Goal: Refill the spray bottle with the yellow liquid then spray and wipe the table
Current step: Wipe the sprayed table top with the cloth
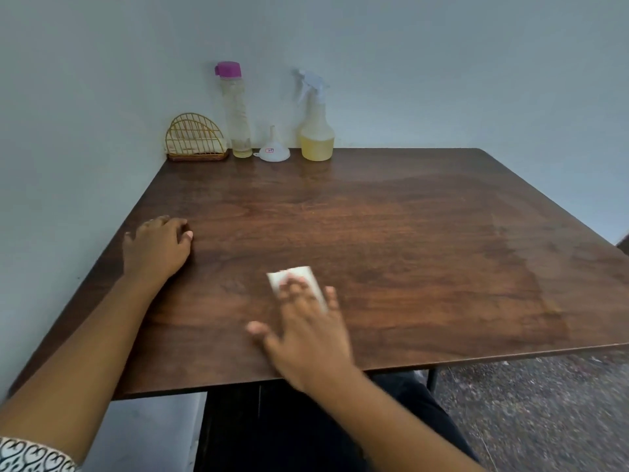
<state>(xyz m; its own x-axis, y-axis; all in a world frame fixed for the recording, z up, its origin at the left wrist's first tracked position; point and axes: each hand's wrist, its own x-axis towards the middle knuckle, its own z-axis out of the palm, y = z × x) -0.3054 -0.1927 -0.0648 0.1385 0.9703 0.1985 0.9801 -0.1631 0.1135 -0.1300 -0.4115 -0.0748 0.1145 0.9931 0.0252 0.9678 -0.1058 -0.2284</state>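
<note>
My right hand (304, 327) presses flat on a folded white cloth (295, 277) near the front middle of the dark wooden table (425, 240); the hand is blurred. My left hand (158, 247) rests on the table's left side with fingers curled, holding nothing. The clear spray bottle (316, 131) stands at the back edge by the wall, with yellow liquid in its lower part. To its left lies an upturned white funnel (274, 151). A tall clear bottle with a purple cap (235, 110), almost empty, stands beside the funnel. The tabletop's right part looks darker and damp.
A gold wire napkin holder (195, 139) with napkins sits at the back left corner against the wall. The wall runs along the table's left and far sides. Speckled floor (544, 403) shows to the right beyond the front edge. My legs are under the table.
</note>
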